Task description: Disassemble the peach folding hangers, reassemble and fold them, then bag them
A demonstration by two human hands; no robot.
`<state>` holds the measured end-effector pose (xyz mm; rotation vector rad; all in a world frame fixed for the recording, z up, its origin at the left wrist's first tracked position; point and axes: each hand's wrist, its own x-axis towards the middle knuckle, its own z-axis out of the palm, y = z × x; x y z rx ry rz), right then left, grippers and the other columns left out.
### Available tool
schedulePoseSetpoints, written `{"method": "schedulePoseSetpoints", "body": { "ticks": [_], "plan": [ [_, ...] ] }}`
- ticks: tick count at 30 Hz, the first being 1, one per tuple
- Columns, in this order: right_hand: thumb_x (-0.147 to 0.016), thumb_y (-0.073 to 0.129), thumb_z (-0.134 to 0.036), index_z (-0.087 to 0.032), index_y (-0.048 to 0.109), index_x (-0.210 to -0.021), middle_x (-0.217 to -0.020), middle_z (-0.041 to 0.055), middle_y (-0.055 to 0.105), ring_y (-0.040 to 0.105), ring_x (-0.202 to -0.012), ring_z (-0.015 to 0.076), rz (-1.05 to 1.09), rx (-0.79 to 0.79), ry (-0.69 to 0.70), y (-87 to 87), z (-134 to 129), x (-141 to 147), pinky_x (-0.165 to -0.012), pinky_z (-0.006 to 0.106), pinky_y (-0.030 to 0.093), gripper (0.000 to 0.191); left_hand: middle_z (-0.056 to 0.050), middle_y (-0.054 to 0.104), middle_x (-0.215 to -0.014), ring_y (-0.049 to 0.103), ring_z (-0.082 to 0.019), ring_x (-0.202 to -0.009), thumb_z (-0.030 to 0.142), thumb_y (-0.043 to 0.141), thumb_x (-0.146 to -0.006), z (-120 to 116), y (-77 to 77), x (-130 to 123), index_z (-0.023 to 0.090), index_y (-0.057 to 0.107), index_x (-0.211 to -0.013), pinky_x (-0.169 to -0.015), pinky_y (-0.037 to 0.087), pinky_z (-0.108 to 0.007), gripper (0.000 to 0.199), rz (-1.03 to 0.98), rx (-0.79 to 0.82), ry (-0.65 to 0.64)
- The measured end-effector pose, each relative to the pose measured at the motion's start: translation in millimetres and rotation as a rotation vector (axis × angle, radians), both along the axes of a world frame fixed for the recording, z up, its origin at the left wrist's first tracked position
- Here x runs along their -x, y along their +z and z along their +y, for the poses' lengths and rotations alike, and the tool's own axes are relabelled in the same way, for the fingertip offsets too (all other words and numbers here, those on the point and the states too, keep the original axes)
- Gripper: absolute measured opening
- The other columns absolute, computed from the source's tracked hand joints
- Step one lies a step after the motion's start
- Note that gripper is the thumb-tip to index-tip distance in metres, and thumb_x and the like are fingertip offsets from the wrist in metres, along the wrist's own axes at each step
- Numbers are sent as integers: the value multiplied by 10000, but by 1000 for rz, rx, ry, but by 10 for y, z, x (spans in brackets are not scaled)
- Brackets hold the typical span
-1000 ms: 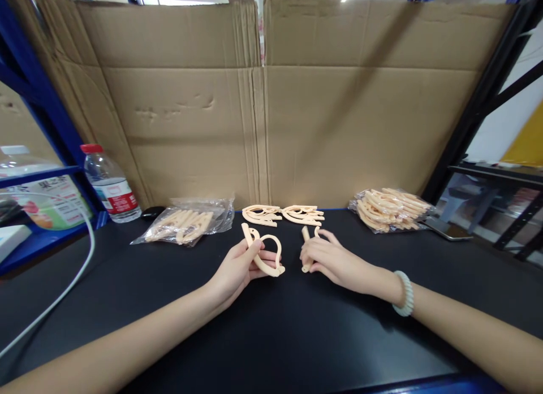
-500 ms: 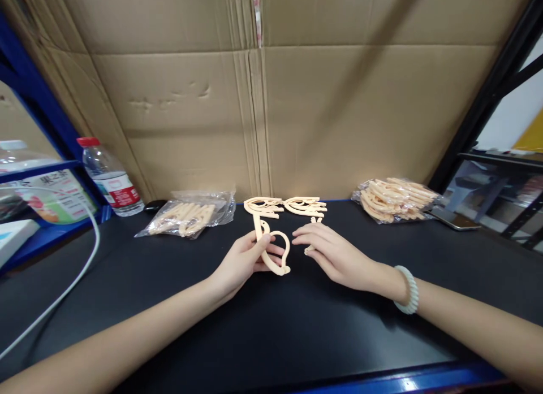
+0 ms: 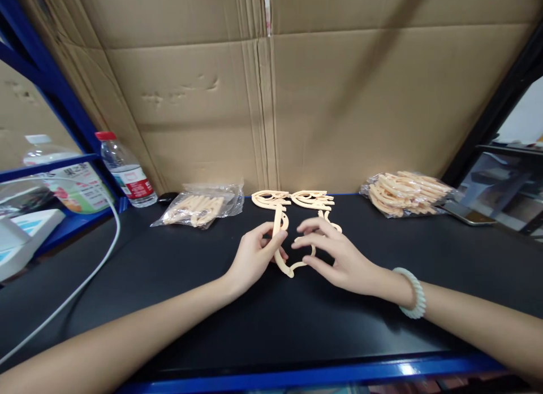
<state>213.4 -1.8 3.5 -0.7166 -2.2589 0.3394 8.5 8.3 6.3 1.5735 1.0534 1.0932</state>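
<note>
My left hand is closed around a beige plastic folding hanger, thumb on its long arm. The hanger stands tilted up, its bent lower end toward me. From that end a thin curved hook runs right, partly hidden behind my right hand. My right hand has its fingers curled but apart around the hook; whether they touch it I cannot tell. Just behind these fingers lies another beige hanger, mostly covered. Farther back, two folded beige hangers rest side by side.
Clear bags of beige hangers lie at the back left and back right. A phone is beside the right bag. At left stand a red-capped bottle and a white cable. Cardboard walls the back.
The hanger's curved hook has swung out to the right from the long arm, toward my right hand. My right hand's fingers have spread around it. The view has shifted slightly.
</note>
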Motion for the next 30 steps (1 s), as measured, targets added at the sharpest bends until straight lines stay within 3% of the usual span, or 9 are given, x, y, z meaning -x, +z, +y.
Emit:
{"method": "schedulePoseSetpoints", "body": {
  "ticks": [4,7,11,14,18,22,24,30],
  "plan": [
    [-905,554,-270,-245,568,-1246,-1407,91,457,395,-1332,221,230,361,111,25,21,44,-1089,432,354,342,10,629,-612,642,-154,-530,390,600,-861,-22,0,-4,169,632,-993,-522,542,-236,259,90,-97,-16],
    [-891,586,-324,-227,579,-1242,-1332,96,556,511,-1241,226,390,595,178,33,60,53,-1062,447,393,364,6,635,-615,638,-149,-526,389,590,-870,-24,-2,0,168,650,-966,-519,531,-225,248,130,-135,-5],
    [-829,669,-336,-200,631,-1149,-1212,95,637,604,-1103,213,631,713,86,54,84,44,-966,379,475,350,4,623,-607,628,-143,-516,365,584,-872,-24,12,11,157,642,-966,-491,524,-210,235,135,-167,29],
    [-799,697,-361,-173,619,-1067,-1061,87,659,658,-894,180,723,730,-2,68,79,46,-771,308,537,336,12,590,-582,596,-132,-480,358,561,-881,-27,21,10,151,640,-1014,-456,516,-205,258,167,-187,54],
    [-804,684,-389,-177,526,-1097,-870,31,625,578,-562,92,717,783,-76,67,60,61,-478,215,445,394,6,589,-670,586,-124,-499,346,493,-917,-11,-3,11,179,612,-1115,-469,498,-205,284,252,-248,47],
    [-860,598,-412,-146,550,-1052,-814,41,637,457,-423,45,563,886,-1,84,30,69,-383,194,345,332,-47,645,-947,632,-166,-739,291,473,-929,8,-36,38,235,606,-1169,-707,511,-256,280,421,-483,67],
    [-876,563,-424,-137,557,-1015,-759,33,634,461,-409,49,475,953,59,103,9,77,-372,186,340,319,-57,629,-1051,624,-188,-836,269,484,-920,8,-32,59,260,620,-1168,-732,487,-253,283,518,-561,55],
    [-884,495,-509,-132,560,-1009,-551,-18,592,436,-314,61,356,1036,72,104,-45,101,-310,161,284,401,-48,606,-788,526,-149,-564,264,509,-899,-11,33,101,220,665,-996,-552,381,-201,189,677,-593,-30]
  ]
}}
